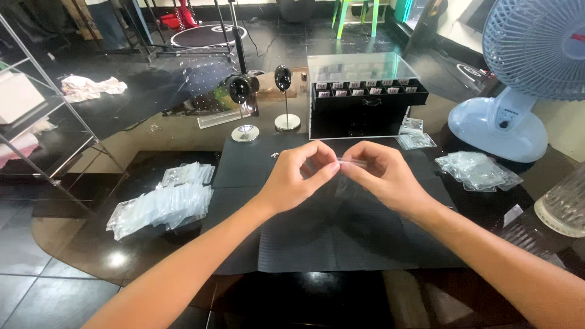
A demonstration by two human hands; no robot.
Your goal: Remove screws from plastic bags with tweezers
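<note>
My left hand [298,173] and my right hand [384,173] meet above a black mat [304,244] on the glass table. Between their fingertips they pinch a small clear plastic bag [348,176], which hangs down from its top edge. Both hands grip the bag's opening, thumbs and forefingers closed on it. What is inside the bag I cannot tell.
A pile of clear small bags [161,204] lies left of the mat, another pile [478,170] right. Behind stand two black display stands [284,100], a black box with a clear lid [365,97], a pale blue fan [518,79] and a ribbed glass [563,207].
</note>
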